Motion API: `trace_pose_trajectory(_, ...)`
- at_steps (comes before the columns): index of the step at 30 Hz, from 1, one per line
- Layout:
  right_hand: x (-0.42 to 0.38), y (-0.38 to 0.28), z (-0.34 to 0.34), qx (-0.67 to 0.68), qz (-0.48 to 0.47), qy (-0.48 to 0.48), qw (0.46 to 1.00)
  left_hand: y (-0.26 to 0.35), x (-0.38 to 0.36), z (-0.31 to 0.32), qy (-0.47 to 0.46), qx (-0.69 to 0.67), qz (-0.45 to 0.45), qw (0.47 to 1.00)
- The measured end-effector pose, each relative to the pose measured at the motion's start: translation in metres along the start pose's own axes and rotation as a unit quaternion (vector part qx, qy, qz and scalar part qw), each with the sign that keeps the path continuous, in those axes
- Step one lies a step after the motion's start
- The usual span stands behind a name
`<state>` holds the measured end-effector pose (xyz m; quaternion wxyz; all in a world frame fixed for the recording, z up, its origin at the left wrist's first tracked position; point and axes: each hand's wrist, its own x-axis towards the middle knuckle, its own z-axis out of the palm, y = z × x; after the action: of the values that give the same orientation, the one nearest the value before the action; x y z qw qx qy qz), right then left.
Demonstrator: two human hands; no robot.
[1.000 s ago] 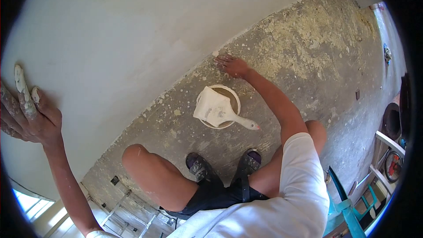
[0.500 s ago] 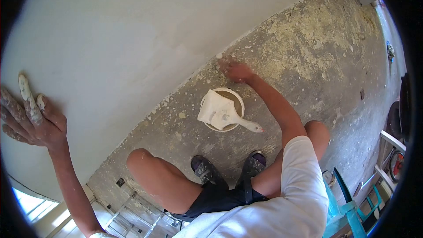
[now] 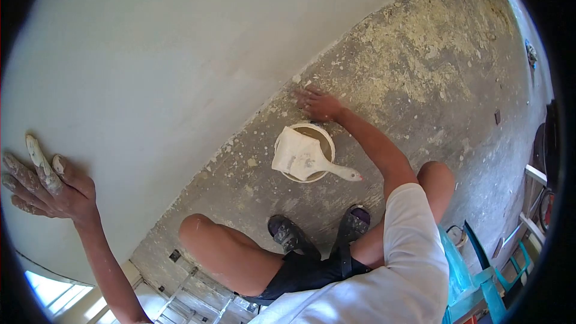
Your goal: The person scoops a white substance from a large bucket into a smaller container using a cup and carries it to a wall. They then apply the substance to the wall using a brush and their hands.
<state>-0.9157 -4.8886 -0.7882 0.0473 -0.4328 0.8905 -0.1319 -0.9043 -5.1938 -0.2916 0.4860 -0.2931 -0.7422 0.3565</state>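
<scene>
My left hand [image 3: 59, 189] is raised at the far left against the pale wall [image 3: 180, 48]; its fingers are spread and smeared with white plaster. My right hand [image 3: 321, 105] reaches low over the stained floor beside the foot of the wall, fingers stretched out and slightly blurred, nothing seen in them. Just below it stands a round white bucket [image 3: 327, 138]. Across the bucket's rim lies a wide, plaster-coated scraper [image 3: 298, 155], its blade toward the wall and its red-tipped handle pointing right, touched by neither hand.
My sandalled feet [image 3: 294, 237] and bent knees are close below the bucket. A metal ladder [image 3: 195, 297] lies at the lower left. Turquoise furniture [image 3: 480, 291] is behind me at lower right. Dried plaster flecks cover the concrete floor [image 3: 414, 78].
The view has shifted slightly. My right hand, more blurred before, now shows its fingers stretched out nearer the bucket. My left hand stays spread at the wall; the scraper has not moved on the bucket.
</scene>
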Motion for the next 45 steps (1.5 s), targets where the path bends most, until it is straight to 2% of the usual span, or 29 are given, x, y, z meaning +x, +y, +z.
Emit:
trace_pose_trajectory(1, 0.008, 0.003, 0.015, 0.005, -0.095, 0.036, 0.995, -0.002, -0.002, -0.001, -0.015, 0.016, 0.003, 1.000)
trace_pose_trajectory(3, 0.017, 0.015, 0.016, 0.032, -0.109, 0.038, 0.993, -0.002, -0.002, -0.003, -0.036, 0.034, 0.011, 0.999)
trace_pose_trajectory(4, 0.021, 0.018, 0.013, 0.057, -0.119, 0.039, 0.990, 0.000, 0.001, -0.001, -0.017, 0.013, 0.011, 1.000)
trace_pose_trajectory(5, 0.021, 0.018, -0.014, 0.056, 0.012, -0.043, 0.997, 0.001, 0.003, 0.000, 0.000, -0.010, 0.011, 1.000)
trace_pose_trajectory(6, 0.020, 0.017, -0.042, 0.050, 0.143, -0.126, 0.980, 0.001, 0.004, -0.001, -0.004, -0.011, 0.013, 1.000)
trace_pose_trajectory(7, 0.013, 0.020, -0.037, 0.049, 0.141, -0.126, 0.981, 0.001, 0.005, 0.000, -0.003, -0.023, 0.013, 1.000)
trace_pose_trajectory(8, -0.002, 0.025, -0.028, -0.008, 0.194, 0.014, 0.981, 0.001, 0.005, 0.001, -0.002, -0.035, 0.012, 0.999)
trace_pose_trajectory(9, -0.015, 0.030, -0.020, -0.063, 0.242, 0.152, 0.956, 0.001, 0.004, 0.001, -0.004, -0.034, 0.010, 0.999)
trace_pose_trajectory(10, -0.021, 0.033, -0.020, -0.064, 0.240, 0.152, 0.957, 0.000, 0.004, 0.002, -0.004, -0.034, 0.014, 0.999)
trace_pose_trajectory(12, -0.027, 0.031, -0.018, -0.032, 0.073, 0.116, 0.990, 0.000, 0.003, 0.000, -0.010, -0.033, 0.019, 0.999)
trace_pose_trajectory(13, -0.024, 0.024, -0.025, -0.030, 0.069, 0.117, 0.990, 0.001, 0.004, -0.002, -0.022, -0.011, 0.019, 1.000)
trace_pose_trajectory(14, -0.021, 0.016, -0.031, 0.034, 0.143, 0.102, 0.984, 0.002, 0.004, -0.003, -0.034, 0.010, 0.018, 0.999)
trace_pose_trajectory(15, -0.018, 0.009, -0.039, 0.098, 0.216, 0.083, 0.968, 0.002, 0.005, 0.000, -0.006, -0.020, 0.006, 1.000)
trace_pose_trajectory(16, -0.016, 0.006, -0.045, 0.098, 0.212, 0.079, 0.969, 0.001, 0.004, 0.000, -0.010, -0.019, 0.004, 1.000)
trace_pose_trajectory(17, -0.014, 0.004, -0.052, 0.362, 0.277, 0.056, 0.888, 0.000, 0.003, -0.002, -0.020, -0.026, -0.003, 0.999)
trace_pose_trajectory(18, -0.015, 0.001, -0.060, 0.595, 0.323, 0.029, 0.736, -0.001, 0.002, -0.003, -0.029, -0.034, -0.010, 0.999)
trace_pose_trajectory(21, -0.029, -0.017, -0.090, 0.612, 0.329, 0.018, 0.719, -0.002, -0.006, -0.002, -0.033, -0.032, -0.033, 0.998)
trace_pose_trajectory(24, -0.063, -0.043, -0.118, 0.607, 0.283, 0.050, 0.741, -0.006, -0.018, -0.001, -0.056, -0.024, -0.061, 0.996)
trace_pose_trajectory(26, -0.082, -0.062, -0.125, 0.507, 0.272, 0.082, 0.814, -0.003, -0.014, -0.005, -0.112, -0.024, -0.093, 0.989)
trace_pose_trajectory(27, -0.086, -0.066, -0.125, 0.502, 0.265, 0.079, 0.819, -0.002, -0.014, -0.005, -0.114, -0.016, -0.101, 0.988)
trace_pose_trajectory(29, -0.091, -0.079, -0.121, 0.499, 0.353, 0.004, 0.791, -0.002, -0.017, -0.003, -0.106, -0.027, -0.103, 0.989)
trace_pose_trajectory(33, -0.088, -0.093, -0.136, 0.505, 0.341, 0.018, 0.793, -0.004, -0.020, -0.005, -0.129, -0.023, -0.107, 0.986)
trace_pose_trajectory(35, -0.089, -0.095, -0.144, 0.407, 0.322, 0.015, 0.855, -0.001, -0.010, -0.009, -0.120, 0.007, -0.088, 0.989)
trace_pose_trajectory(36, -0.089, -0.095, -0.142, 0.409, 0.315, 0.014, 0.857, 0.000, -0.005, -0.009, -0.102, 0.033, -0.068, 0.992)
trace_pose_trajectory(39, -0.092, -0.094, -0.131, 0.417, 0.282, 0.051, 0.862, -0.003, -0.005, -0.005, -0.079, 0.052, -0.054, 0.994)
trace_pose_trajectory(41, -0.098, -0.098, -0.130, 0.406, 0.319, 0.071, 0.853, -0.002, -0.005, -0.006, -0.083, 0.031, -0.068, 0.994)
trace_pose_trajectory(45, -0.115, -0.098, -0.130, 0.411, 0.310, 0.135, 0.847, -0.004, -0.008, -0.002, -0.039, 0.050, -0.051, 0.997)
